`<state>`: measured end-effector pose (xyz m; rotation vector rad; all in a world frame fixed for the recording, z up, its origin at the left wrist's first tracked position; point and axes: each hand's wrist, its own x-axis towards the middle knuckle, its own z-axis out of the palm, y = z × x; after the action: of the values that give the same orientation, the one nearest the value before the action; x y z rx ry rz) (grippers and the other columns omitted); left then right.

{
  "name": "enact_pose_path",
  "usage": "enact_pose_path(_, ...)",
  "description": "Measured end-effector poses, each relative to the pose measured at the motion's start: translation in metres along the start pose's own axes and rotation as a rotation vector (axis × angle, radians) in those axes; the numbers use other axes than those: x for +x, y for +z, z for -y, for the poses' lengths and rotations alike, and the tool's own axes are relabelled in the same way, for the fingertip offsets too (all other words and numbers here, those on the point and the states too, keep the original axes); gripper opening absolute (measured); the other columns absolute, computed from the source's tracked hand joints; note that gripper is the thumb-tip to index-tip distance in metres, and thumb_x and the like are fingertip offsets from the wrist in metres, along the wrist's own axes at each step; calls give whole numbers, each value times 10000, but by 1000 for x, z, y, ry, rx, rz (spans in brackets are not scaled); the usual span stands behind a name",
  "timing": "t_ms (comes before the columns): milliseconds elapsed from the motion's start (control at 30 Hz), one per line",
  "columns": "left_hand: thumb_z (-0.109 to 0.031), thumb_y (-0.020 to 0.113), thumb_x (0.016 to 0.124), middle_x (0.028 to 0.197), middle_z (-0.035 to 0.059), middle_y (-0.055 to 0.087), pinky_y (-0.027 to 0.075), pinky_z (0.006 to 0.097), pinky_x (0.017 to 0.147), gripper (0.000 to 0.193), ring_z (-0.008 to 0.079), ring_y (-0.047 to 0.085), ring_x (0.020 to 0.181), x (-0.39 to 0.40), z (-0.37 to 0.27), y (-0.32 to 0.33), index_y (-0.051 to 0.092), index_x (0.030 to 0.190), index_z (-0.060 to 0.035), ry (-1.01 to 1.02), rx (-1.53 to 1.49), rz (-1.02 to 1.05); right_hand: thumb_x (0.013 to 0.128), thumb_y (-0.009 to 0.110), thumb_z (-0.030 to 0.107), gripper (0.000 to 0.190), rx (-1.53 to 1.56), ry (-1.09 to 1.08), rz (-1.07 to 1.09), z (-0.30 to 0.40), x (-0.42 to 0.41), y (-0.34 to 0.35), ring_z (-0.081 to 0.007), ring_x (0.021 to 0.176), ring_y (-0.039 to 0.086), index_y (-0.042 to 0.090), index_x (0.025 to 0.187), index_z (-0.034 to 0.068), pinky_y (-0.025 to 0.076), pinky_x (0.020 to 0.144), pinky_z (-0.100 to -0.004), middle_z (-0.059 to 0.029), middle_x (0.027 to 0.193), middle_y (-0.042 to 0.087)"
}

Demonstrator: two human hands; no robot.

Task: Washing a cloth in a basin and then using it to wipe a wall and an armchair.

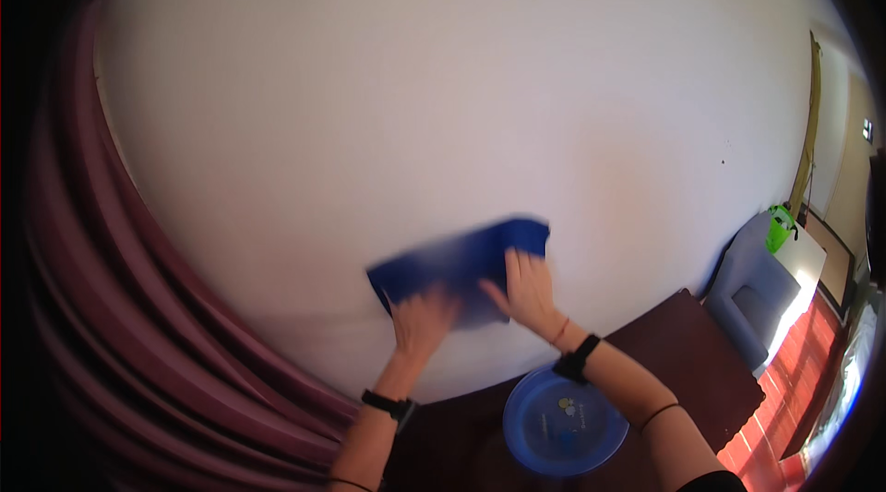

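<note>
Before the pale wall, a flat dark blue sheet (pixel 471 250), probably cloth, is held up at a tilt, its right end higher than its left. Motion blurs its middle. My left hand (pixel 419 322) is at its lower left edge and is blurred too; its fingertips cannot be made out. On the right part of the sheet my right hand (pixel 529 288) lays its fingers over the front, with the thumb spread to the left. Whether the sheet touches the wall I cannot tell. Below my right forearm, a round translucent blue plastic basin (pixel 533 447) bearing a print stands on the dark table.
The dark brown table (pixel 450 443) runs along the wall (pixel 346 111). A mauve curtain (pixel 138 284) hangs on the left. At the right are a grey-blue chair (pixel 751 298), a bright green container (pixel 780 232) on a white surface, and sunlit red floor tiles (pixel 796 367).
</note>
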<state>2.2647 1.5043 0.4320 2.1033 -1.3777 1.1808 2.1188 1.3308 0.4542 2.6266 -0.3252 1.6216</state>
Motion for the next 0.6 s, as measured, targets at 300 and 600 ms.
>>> enact_pose_path(300, -536, 636, 931, 1595, 248, 332, 172, 720, 1150, 681, 531, 367, 1377, 224, -38, -73, 485, 1520, -229, -9, 184, -455, 908, 697, 447, 811, -56, -171, -398, -40, 214, -66, -485, 1472, 308, 409, 1515, -7, 286, 1192, -554, -319, 1558, 356)
enact_pose_path(600, -533, 650, 925, 1150, 132, 703, 294, 787, 1056, 432, 419, 636, 1123, -74, -74, 119, 728, 1137, -165, 244, 6, 189, 879, 722, 464, 485, -80, -43, 316, -96, -146, 33, -391, 887, 567, 649, 903, -15, 453, 848, -508, -211, 936, 602)
